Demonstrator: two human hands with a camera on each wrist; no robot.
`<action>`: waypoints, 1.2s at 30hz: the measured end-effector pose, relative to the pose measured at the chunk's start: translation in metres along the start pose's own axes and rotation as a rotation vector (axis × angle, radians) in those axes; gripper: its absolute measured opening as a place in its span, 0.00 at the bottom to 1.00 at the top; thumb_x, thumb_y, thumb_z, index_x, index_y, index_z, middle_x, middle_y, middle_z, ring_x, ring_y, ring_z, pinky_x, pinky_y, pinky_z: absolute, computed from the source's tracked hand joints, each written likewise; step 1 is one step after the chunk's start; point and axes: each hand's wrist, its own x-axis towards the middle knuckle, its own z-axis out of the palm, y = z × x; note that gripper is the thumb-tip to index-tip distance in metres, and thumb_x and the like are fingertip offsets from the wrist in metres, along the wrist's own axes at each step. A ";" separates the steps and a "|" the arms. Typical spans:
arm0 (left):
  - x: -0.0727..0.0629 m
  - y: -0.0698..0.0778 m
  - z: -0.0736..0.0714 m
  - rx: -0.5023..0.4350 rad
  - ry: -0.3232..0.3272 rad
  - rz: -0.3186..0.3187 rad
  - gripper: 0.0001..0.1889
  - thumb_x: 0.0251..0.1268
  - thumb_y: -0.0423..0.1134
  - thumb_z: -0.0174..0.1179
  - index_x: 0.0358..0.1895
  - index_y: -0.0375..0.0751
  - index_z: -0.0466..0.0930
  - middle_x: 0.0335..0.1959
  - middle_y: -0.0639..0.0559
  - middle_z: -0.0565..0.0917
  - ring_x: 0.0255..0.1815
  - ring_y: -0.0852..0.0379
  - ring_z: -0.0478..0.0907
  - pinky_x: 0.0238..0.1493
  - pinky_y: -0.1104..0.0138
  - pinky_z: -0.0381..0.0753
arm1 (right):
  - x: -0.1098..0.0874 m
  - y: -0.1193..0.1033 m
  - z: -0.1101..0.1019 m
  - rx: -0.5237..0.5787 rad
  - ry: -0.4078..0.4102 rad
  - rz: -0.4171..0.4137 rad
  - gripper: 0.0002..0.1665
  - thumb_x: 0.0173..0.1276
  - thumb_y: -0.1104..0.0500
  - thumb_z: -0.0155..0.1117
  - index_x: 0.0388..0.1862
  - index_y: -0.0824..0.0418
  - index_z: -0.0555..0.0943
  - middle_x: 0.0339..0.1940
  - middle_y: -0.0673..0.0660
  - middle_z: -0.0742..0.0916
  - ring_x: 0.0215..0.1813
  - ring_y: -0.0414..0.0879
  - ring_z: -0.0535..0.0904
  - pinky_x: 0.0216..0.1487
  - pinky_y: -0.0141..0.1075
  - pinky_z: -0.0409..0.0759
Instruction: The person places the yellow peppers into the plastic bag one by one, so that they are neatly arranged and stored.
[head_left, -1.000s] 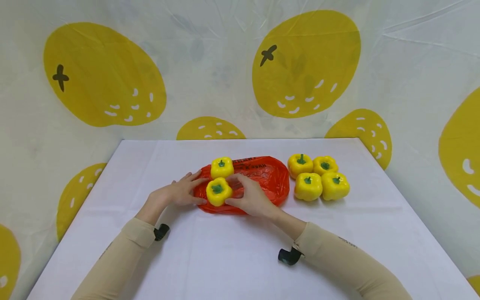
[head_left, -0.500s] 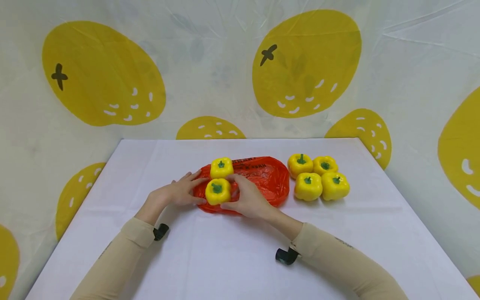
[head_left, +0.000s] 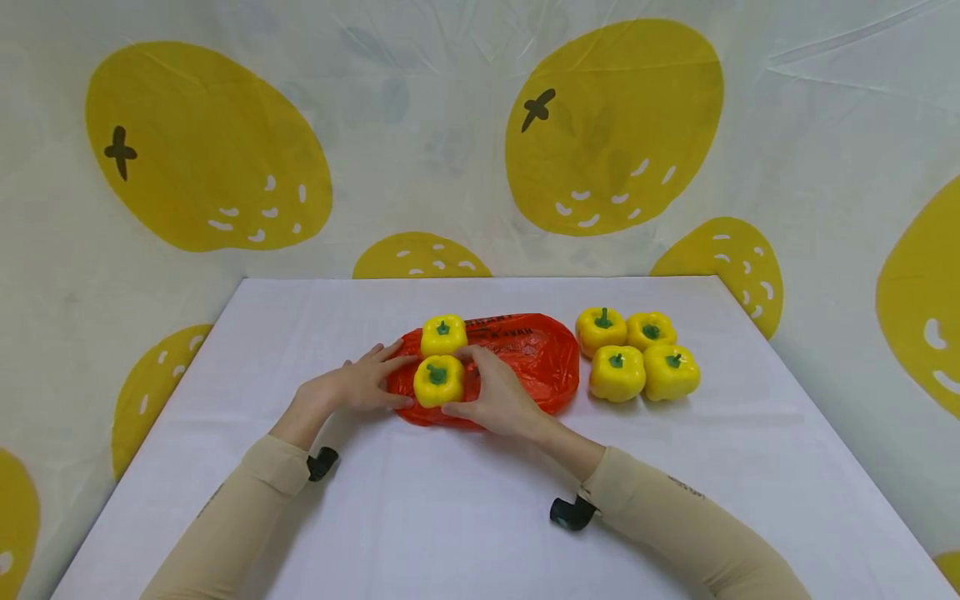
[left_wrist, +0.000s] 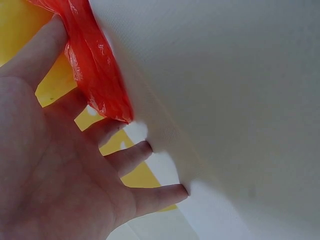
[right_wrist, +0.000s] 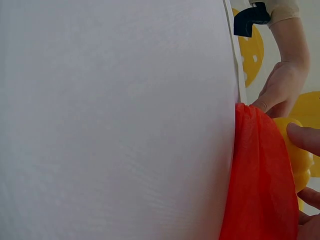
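Observation:
A yellow bell pepper (head_left: 438,383) with a green stem sits on the left part of a flattened red plastic bag (head_left: 551,358). My right hand (head_left: 502,398) holds it from the right between thumb and fingers. Behind it, close up, sits another yellow bell pepper (head_left: 444,337), also on the bag. With fingers spread, my left hand (head_left: 363,383) rests at the bag's left edge, thumb near the front pepper. The left wrist view has the red bag (left_wrist: 95,65) against the fingers of the left hand (left_wrist: 65,160). In the right wrist view, the bag hides part of the held pepper (right_wrist: 297,160).
Several more yellow bell peppers (head_left: 617,375) stand grouped to the right of the bag. A white cloth covers the table (head_left: 450,517), and a curtain with printed yellow fruit (head_left: 615,125) hangs behind it.
My right hand has shifted slightly left. The front pepper has turned and tilted a little in its grip, its stem now more upright. My left hand has stayed in place.

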 end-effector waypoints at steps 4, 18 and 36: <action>0.001 0.000 0.000 0.005 0.002 0.004 0.45 0.67 0.60 0.64 0.83 0.51 0.56 0.84 0.39 0.47 0.82 0.31 0.40 0.67 0.23 0.47 | -0.003 -0.001 -0.003 0.002 -0.005 0.009 0.46 0.59 0.50 0.82 0.71 0.57 0.69 0.65 0.51 0.78 0.63 0.53 0.75 0.61 0.44 0.78; 0.002 -0.002 0.002 0.011 0.008 0.011 0.46 0.67 0.62 0.64 0.83 0.52 0.55 0.84 0.40 0.46 0.82 0.31 0.40 0.68 0.24 0.46 | -0.023 0.002 -0.051 -0.017 0.027 -0.043 0.32 0.63 0.55 0.79 0.63 0.58 0.77 0.60 0.55 0.82 0.61 0.56 0.77 0.61 0.55 0.78; 0.002 -0.004 0.001 0.029 0.016 0.028 0.46 0.67 0.60 0.65 0.83 0.52 0.55 0.84 0.40 0.46 0.82 0.31 0.40 0.71 0.28 0.45 | -0.050 0.021 -0.151 -0.031 0.162 0.013 0.18 0.69 0.62 0.73 0.55 0.64 0.81 0.52 0.61 0.85 0.53 0.54 0.81 0.55 0.50 0.83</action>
